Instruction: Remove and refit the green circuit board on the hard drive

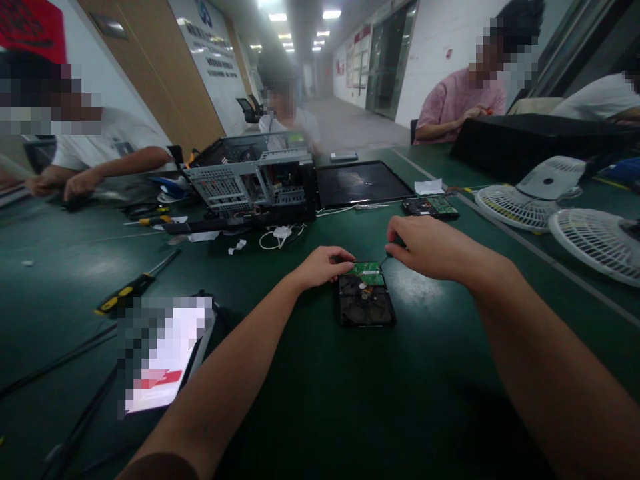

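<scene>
There are two bare hands, two hard drives, one thin tool, one opened computer case, one flat dark panel, two round white grilles, one lit screen, one large black-and-yellow screwdriver and one green surface. Other people number at least four.

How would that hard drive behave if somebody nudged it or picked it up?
The hard drive would probably feel stiff, since it looks like one solid block. Lying flat and low on the table, it should slide rather than roll or tip. Its exposed green circuit board may be the fragile part.
</scene>
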Demonstrator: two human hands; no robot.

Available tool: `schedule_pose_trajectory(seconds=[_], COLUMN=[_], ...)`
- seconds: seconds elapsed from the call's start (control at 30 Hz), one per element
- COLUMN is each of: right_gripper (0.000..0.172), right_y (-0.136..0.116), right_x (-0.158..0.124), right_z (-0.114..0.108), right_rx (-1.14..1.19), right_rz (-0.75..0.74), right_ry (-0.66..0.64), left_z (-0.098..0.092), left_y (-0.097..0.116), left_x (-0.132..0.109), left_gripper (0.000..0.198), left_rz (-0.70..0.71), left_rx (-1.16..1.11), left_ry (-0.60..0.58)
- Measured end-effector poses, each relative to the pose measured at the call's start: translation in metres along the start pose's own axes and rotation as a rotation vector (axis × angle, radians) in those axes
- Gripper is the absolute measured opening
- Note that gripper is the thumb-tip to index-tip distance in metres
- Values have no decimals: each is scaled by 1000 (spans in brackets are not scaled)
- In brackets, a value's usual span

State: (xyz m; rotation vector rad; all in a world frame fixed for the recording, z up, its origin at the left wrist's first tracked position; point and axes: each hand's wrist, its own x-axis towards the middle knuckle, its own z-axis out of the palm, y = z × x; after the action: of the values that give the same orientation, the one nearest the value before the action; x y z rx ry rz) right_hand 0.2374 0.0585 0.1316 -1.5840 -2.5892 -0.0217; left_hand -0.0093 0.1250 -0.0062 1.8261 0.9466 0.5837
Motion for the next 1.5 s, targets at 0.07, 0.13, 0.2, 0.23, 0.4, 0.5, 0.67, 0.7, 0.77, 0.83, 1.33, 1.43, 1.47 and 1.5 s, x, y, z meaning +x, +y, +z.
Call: schedule_pose_trajectory(seconds=[0.07, 0.13, 0.2, 0.23, 0.4, 0.5, 0.67, 0.7, 0.77, 0.83, 1.33, 1.43, 1.47, 1.5], right_gripper=[16, 16, 20, 21, 16, 14, 12, 12, 12, 14, 31, 25, 23, 22], right_y=[0, 0, -2, -2, -3, -1, -1, -1, -1, 0, 1, 1, 1, 1], right_x=[0, -1, -1, -1, -1, -1, -1, -1, -1, -1, -2, 0, 0, 0], right_z=[0, 0, 0, 0, -1, 0, -1, -2, -2, -1, 6, 7, 7, 7], right_rx=[12, 36, 59, 67, 58, 38, 23, 18, 4, -8, 118, 102, 90, 79], right_rz=[-18, -47, -67, -73, -85, -83, -75, -69, -53, -38, -87, -79, -76, -75], right_ry=[14, 29, 25, 19, 3, -8, -14, -17, -27, -41, 37, 54, 56, 58], left_z=[0, 0, 0, 0, 0, 0, 0, 0, 0, -1, 0, 0, 0, 0], left_y=[-1, -2, -3, -3, -3, -1, 0, 0, 0, 0, -4, -5, -5, -6], left_x=[0, 1, 1, 1, 1, 1, 0, 0, 0, 0, 1, 2, 2, 2], left_gripper=[38, 37, 37, 37, 37, 38, 37, 37, 37, 37, 39, 38, 38, 38], left_rz=[-2, -2, -3, -2, 19, 4, 5, 6, 6, 5, 18, 21, 20, 18], left_rx=[-4, 2, 9, 11, 11, 11, 13, 14, 19, 22, 13, 11, 9, 8], left_ry=[0, 1, 2, 2, 10, 6, 9, 8, 3, 1, 1, 4, 4, 3])
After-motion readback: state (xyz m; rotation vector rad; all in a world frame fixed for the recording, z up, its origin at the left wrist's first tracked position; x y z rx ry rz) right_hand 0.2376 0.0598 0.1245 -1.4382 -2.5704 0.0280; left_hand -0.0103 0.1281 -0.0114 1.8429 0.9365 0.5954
